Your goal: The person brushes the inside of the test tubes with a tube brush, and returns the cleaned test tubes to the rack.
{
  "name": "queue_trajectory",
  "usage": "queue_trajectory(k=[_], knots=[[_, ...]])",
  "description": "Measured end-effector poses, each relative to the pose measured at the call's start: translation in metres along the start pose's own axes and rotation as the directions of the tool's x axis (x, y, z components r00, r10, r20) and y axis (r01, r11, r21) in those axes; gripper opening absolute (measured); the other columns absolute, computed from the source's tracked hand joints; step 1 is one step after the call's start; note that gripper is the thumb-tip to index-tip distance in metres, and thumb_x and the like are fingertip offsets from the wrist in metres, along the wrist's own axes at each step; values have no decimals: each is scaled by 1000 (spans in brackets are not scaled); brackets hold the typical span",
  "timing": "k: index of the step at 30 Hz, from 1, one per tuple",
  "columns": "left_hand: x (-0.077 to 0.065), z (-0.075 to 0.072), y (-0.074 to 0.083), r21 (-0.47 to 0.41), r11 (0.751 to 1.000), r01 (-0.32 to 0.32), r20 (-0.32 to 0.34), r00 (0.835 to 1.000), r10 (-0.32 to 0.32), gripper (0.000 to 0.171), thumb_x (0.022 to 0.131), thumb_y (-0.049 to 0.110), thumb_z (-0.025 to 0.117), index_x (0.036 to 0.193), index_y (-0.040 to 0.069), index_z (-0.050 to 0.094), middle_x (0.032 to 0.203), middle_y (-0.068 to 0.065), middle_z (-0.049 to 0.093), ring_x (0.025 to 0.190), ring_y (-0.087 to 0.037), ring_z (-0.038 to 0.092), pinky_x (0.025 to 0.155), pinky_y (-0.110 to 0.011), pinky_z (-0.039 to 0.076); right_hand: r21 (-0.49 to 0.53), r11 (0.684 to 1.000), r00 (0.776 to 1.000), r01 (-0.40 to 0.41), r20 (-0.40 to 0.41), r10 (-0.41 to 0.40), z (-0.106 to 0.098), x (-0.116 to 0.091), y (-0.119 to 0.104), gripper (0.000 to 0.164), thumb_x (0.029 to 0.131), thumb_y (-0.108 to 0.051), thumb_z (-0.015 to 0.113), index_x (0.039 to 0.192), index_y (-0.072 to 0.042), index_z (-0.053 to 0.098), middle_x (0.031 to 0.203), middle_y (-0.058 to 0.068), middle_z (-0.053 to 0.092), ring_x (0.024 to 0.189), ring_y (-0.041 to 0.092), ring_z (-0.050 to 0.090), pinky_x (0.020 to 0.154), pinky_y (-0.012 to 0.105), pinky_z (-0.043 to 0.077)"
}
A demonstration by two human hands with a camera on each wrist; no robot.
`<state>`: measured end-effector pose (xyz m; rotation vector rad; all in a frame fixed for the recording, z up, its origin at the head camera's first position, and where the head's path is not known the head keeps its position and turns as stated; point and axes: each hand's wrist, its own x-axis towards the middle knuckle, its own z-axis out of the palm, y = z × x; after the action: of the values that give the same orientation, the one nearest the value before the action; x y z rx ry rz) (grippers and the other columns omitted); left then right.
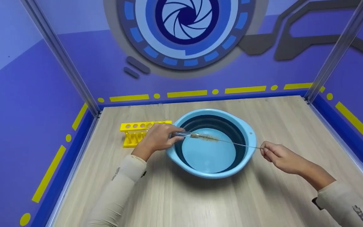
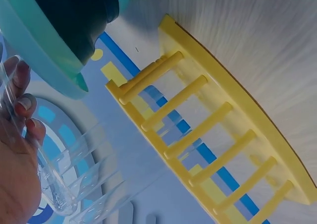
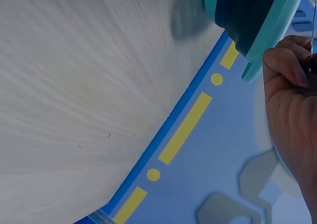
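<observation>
My left hand (image 1: 160,137) grips a clear test tube (image 1: 181,134) lying nearly level over the left side of a blue basin (image 1: 211,174). The tube's rounded end shows beside the palm in the left wrist view. A thin-handled tube brush (image 1: 208,137) has its bristles at the tube's mouth, mostly outside the glass. My right hand (image 1: 280,156), just past the basin's right rim, pinches the far end of the brush's wire handle (image 1: 243,145). In the right wrist view the fingers (image 3: 292,60) are curled, partly cut off by the frame edge.
Behind my left hand stands a yellow test tube rack (image 1: 128,126), with clear tubes (image 2: 94,184) in it. The basin has dark folding sides and stands on a wood-grain table (image 1: 194,201). Blue-purple panels (image 1: 83,63) wall the table at the back and both sides.
</observation>
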<state>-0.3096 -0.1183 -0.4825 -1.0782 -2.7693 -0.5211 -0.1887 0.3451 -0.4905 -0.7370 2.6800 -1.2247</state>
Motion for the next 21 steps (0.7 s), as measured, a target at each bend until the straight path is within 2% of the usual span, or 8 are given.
queue_trajectory(k=[3,6,8,10,12,14,17,21], knots=[[1,-2,0,-20,1000,13,18,1000,-13,39,104,48,68,137,29,75,102,4,79,67,-11,54,61,-24,44,-133,990,997,46,-63,-55,-3,1,0,23,109,3,48,101,-12,63,80,-8,56,70,0,50,58,24,45],[2,-3,1,-43,999,28,44,999,-26,38,104,49,67,137,31,74,109,5,79,70,-11,55,62,-25,44,-334,935,965,122,-179,-190,-4,4,2,29,99,14,57,99,-13,68,80,-11,61,71,-3,53,59,22,48],[2,-3,1,-63,997,40,64,997,-36,39,104,50,67,137,31,75,113,5,80,73,-12,57,63,-25,45,-472,863,917,181,-235,-322,-3,5,5,35,90,22,61,98,-11,71,80,-10,65,71,-2,55,60,21,50],[2,-3,0,-80,995,53,85,995,-47,39,104,51,67,137,31,74,114,5,80,75,-12,57,65,-25,45,-584,777,852,235,-260,-454,-3,7,8,38,83,25,63,99,-7,73,81,-5,67,71,1,59,62,21,54],[2,-3,0,-102,992,75,108,992,-64,39,103,51,67,137,32,75,113,6,80,77,-13,58,66,-26,46,-675,690,799,260,-252,-547,-2,9,11,36,81,25,60,100,-3,73,80,0,67,69,6,61,62,23,56],[3,-4,1,-121,987,104,133,987,-88,40,103,51,67,137,32,74,105,5,78,77,-15,58,67,-28,46,-734,628,765,261,-240,-598,-3,10,14,34,82,22,57,103,0,72,80,5,66,69,11,64,61,27,58],[6,-5,2,-137,981,141,154,981,-119,40,103,53,67,138,34,73,101,3,75,82,-17,59,73,-31,48,-764,601,767,235,-234,-597,-4,10,16,31,86,19,53,107,2,70,83,9,66,70,16,65,61,32,60],[9,-6,4,-135,979,154,162,978,-131,41,103,54,66,139,35,73,114,4,78,93,-18,60,84,-35,50,-740,631,801,233,-222,-557,-5,9,17,37,82,23,56,108,1,70,87,8,67,74,14,65,64,30,59]])
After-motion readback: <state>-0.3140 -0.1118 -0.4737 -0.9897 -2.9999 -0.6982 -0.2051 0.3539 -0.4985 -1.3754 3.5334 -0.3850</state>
